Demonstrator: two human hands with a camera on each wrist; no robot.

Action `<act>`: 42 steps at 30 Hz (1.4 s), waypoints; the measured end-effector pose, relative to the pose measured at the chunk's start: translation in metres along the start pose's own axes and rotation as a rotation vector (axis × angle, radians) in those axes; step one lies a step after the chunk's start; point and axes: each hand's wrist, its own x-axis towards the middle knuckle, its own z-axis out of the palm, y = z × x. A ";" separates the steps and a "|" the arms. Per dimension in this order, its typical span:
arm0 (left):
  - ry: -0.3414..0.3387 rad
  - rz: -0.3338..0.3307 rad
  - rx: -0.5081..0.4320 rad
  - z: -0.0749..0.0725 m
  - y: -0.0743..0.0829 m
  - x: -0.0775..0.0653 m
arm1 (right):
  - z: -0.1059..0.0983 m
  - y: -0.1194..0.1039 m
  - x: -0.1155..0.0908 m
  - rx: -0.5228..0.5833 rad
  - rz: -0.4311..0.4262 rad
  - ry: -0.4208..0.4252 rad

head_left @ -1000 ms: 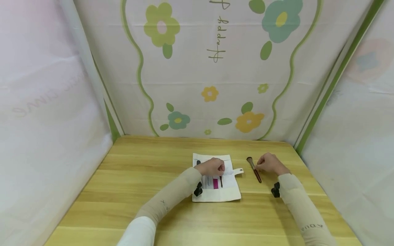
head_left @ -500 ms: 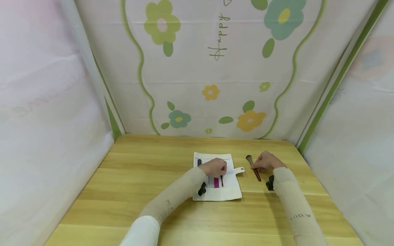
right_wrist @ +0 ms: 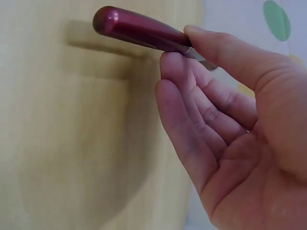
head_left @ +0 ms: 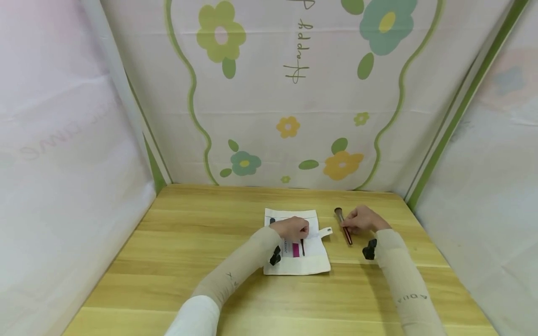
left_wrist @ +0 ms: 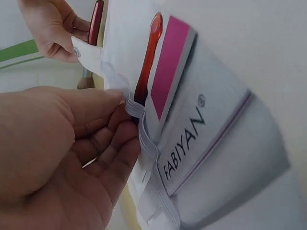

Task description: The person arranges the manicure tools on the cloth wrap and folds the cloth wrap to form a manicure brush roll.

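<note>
A white fabric brush pouch [head_left: 296, 267] lies unfolded on the table, its snap tab [head_left: 325, 232] pointing right. My left hand [head_left: 291, 228] is over it and pinches its white elastic band [left_wrist: 160, 191] between thumb and fingers. Under that band sits a slim tool with a red handle [left_wrist: 149, 52], beside a FABIYAN label with a magenta stripe [left_wrist: 171, 62]. To the right of the pouch, my right hand [head_left: 362, 220] holds a makeup brush [right_wrist: 144, 31] between thumb and fingertips. Its dark red handle points toward me, its bristles [head_left: 338, 211] away.
The wooden table [head_left: 189, 252] has a patterned fabric wall [head_left: 252, 102] standing along its far edge. White fabric walls also rise at left and right. A dark rounded item [head_left: 272, 220] shows in the pouch's upper left, partly behind my left hand.
My right hand has moved left to the makeup brush, taken hold of it and shifted it slightly up and left. My left hand has stayed at the pouch.
</note>
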 end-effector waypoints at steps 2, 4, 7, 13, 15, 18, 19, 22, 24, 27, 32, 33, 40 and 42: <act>-0.012 0.016 -0.019 -0.001 -0.003 -0.001 | -0.003 -0.004 0.002 0.009 -0.002 0.005; -0.020 0.039 -0.043 -0.002 -0.005 -0.002 | -0.006 -0.011 0.004 0.017 -0.010 0.004; -0.030 0.056 -0.079 -0.004 -0.007 -0.004 | -0.011 -0.025 0.007 0.043 -0.011 0.002; -0.036 0.060 -0.099 -0.005 -0.014 -0.003 | -0.009 -0.061 0.018 0.064 -0.048 0.014; -0.037 0.057 -0.096 -0.005 -0.016 -0.002 | -0.003 -0.072 0.023 0.061 -0.042 0.036; -0.041 0.046 -0.092 -0.006 -0.016 -0.002 | 0.009 -0.083 0.031 0.074 -0.017 0.085; -0.041 0.044 -0.092 -0.006 -0.016 -0.002 | 0.014 -0.086 0.034 0.082 -0.012 0.107; -0.041 0.041 -0.103 -0.005 -0.017 -0.002 | 0.031 -0.091 0.042 0.130 -0.020 0.151; -0.036 0.040 -0.114 -0.005 -0.018 -0.001 | 0.042 -0.092 0.047 0.152 -0.036 0.172; -0.025 0.045 -0.119 -0.003 -0.021 0.000 | 0.055 -0.093 0.051 0.174 -0.048 0.202; -0.015 0.047 -0.141 -0.002 -0.024 0.001 | 0.069 -0.092 0.053 0.151 -0.032 0.224; -0.015 0.046 -0.146 -0.002 -0.024 0.001 | 0.071 -0.091 0.053 0.152 -0.024 0.223; -0.011 0.052 -0.154 -0.001 -0.026 0.002 | 0.075 -0.087 0.051 0.133 0.022 0.168; -0.006 0.057 -0.153 0.000 -0.025 0.002 | 0.075 -0.086 0.050 0.124 0.032 0.145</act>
